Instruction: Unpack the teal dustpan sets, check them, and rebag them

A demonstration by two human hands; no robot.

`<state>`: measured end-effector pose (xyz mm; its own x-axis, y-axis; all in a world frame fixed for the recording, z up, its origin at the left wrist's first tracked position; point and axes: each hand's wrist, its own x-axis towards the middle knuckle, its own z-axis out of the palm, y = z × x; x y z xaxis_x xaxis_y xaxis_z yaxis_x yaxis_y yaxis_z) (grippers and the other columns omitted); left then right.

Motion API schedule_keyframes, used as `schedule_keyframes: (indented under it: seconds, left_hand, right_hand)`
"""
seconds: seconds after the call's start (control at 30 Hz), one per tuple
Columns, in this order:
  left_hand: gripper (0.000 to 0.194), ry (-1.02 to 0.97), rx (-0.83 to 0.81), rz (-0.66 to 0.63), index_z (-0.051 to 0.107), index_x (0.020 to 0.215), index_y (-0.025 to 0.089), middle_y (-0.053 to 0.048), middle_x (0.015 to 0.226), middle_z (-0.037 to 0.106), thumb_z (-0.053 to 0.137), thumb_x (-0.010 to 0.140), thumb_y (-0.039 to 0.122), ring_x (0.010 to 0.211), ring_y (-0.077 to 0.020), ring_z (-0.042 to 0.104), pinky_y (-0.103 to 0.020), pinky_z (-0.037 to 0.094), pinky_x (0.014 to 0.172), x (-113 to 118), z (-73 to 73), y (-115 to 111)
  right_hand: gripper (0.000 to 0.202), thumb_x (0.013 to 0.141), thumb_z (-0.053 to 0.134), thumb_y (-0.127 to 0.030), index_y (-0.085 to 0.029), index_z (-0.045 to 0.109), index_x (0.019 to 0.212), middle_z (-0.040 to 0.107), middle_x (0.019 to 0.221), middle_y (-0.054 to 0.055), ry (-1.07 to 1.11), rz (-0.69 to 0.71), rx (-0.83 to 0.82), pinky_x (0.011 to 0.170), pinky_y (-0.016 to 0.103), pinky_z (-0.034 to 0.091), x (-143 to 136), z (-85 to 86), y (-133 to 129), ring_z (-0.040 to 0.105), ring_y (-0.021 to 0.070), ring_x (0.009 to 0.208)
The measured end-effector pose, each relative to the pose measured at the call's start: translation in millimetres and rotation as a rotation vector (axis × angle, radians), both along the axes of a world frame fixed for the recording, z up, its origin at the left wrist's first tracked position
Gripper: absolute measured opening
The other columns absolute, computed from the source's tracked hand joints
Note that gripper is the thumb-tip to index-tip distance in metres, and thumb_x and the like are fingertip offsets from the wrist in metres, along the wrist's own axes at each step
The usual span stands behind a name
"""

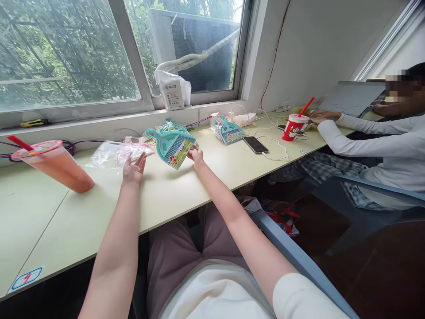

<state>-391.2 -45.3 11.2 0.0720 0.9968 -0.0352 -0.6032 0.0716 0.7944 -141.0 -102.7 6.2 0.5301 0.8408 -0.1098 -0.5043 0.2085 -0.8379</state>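
currently the right hand (196, 156) grips a teal dustpan set (171, 147) by its lower right corner, fingers closed on the edge beside a colourful printed label (181, 156). the set is tilted over the worktop (212, 177), its looped handle pointing up and to the left, with a row of grey bristles across its front; whether its lowest corner touches the surface, i cannot tell. the left hand (133, 171) is open and holds nothing, palm up and fingers spread, just left of the set and close to a crumpled clear plastic bag (108, 153) with something pink and white in or behind it.

right behind the gripped set, partly hidden by it, are more teal pieces (169, 127) near the window wall. further right sits a pile of similar teal sets (228, 131), and next to it a dark phone (255, 145) plugged into a white cable (279, 157). beyond that stands a red cup (293, 128) with a red straw. over on the left, a tall cup of orange-pink drink (58, 166) appears slanted. a white box (172, 94) in plastic stands on the windowsill (133, 114), and at the far right a co-worker in a white sleeve (345, 141) sits at the same worktop.
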Motion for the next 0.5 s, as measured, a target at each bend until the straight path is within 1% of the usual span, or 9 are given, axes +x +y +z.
schedule_keyframes:
  seconds: [0.07,0.13,0.2,0.27,0.3,0.33,0.37,0.43,0.5]
  left_hand:
    - [0.049,0.06,0.006,-0.084,0.035,0.151,0.023,-0.014,0.124,0.068,0.035,0.105,0.04,0.106,-0.015,0.071,-0.021,0.06,0.081,4,0.3,-4]
    - [0.063,0.112,0.026,-0.165,0.031,0.154,0.016,-0.019,0.128,0.066,0.038,0.102,0.052,0.113,-0.0199,0.069,-0.029,0.06,0.088,10,2.4,-11]
    - [0.076,0.18,0.095,-0.298,0.037,0.151,0.011,-0.022,0.13,0.064,0.043,0.097,0.063,0.119,-0.0252,0.066,-0.037,0.058,0.095,19,4.9,-19]
    - [0.071,0.294,0.168,-0.479,0.05,0.143,0.013,-0.02,0.131,0.064,0.053,0.093,0.063,0.12,-0.028,0.065,-0.042,0.057,0.098,30,5.2,-27]
    - [0.063,0.354,0.196,-0.547,0.055,0.138,0.015,-0.019,0.131,0.065,0.059,0.092,0.058,0.117,-0.0279,0.066,-0.043,0.057,0.098,36,4.0,-31]
    - [0.055,0.406,0.214,-0.572,0.058,0.133,0.016,-0.017,0.131,0.066,0.064,0.09,0.051,0.113,-0.0269,0.067,-0.042,0.057,0.098,43,1.9,-33]
    - [0.049,0.444,0.224,-0.546,0.061,0.128,0.016,-0.016,0.128,0.067,0.069,0.088,0.043,0.107,-0.0251,0.069,-0.041,0.058,0.096,49,-0.8,-35]
    - [0.042,0.481,0.226,-0.412,0.062,0.12,0.014,-0.015,0.118,0.071,0.074,0.083,0.031,0.094,-0.0213,0.072,-0.038,0.059,0.091,59,-6.8,-34]
    - [0.039,0.495,0.219,-0.284,0.062,0.115,0.012,-0.013,0.108,0.073,0.073,0.08,0.025,0.084,-0.019,0.071,-0.037,0.061,0.085,65,-11.3,-31]
  right_hand:
    - [0.042,0.073,0.052,0.005,-0.016,0.064,0.107,0.064,0.063,-0.007,-0.001,0.0,0.002,0.069,0.021,0.056,-2,-0.3,1,0.06,0.0084,0.056]
    - [0.041,0.072,0.053,0.004,-0.017,0.063,0.105,0.065,0.064,-0.007,0.001,0.007,0.004,0.069,0.022,0.056,-3,-0.6,1,0.061,0.0086,0.056]
    - [0.041,0.07,0.054,0.004,-0.018,0.062,0.104,0.066,0.065,-0.007,-0.001,0.022,0.008,0.07,0.023,0.057,-4,-0.8,1,0.062,0.0088,0.056]
    - [0.04,0.069,0.055,0.004,-0.018,0.062,0.102,0.066,0.065,-0.007,-0.009,0.042,0.018,0.071,0.024,0.058,-4,-0.8,1,0.062,0.0088,0.056]
    - [0.039,0.07,0.056,0.005,-0.018,0.061,0.101,0.066,0.065,-0.007,-0.013,0.052,0.02,0.071,0.024,0.058,-4,-0.7,0,0.062,0.0086,0.056]
    - [0.038,0.07,0.056,0.005,-0.018,0.061,0.1,0.065,0.064,-0.007,-0.016,0.064,0.016,0.071,0.024,0.058,-3,-0.5,0,0.062,0.0085,0.056]
    - [0.037,0.071,0.057,0.005,-0.018,0.061,0.099,0.065,0.064,-0.007,-0.02,0.076,0.007,0.07,0.024,0.059,-2,-0.2,-1,0.062,0.0084,0.056]
    - [0.032,0.075,0.058,0.004,-0.018,0.062,0.097,0.065,0.064,-0.006,-0.034,0.101,-0.018,0.068,0.023,0.058,-1,0.5,-2,0.062,0.0086,0.056]
    - [0.021,0.081,0.06,-0.001,-0.017,0.063,0.094,0.066,0.067,-0.003,-0.051,0.129,-0.033,0.067,0.023,0.058,0,0.9,-2,0.062,0.0089,0.055]
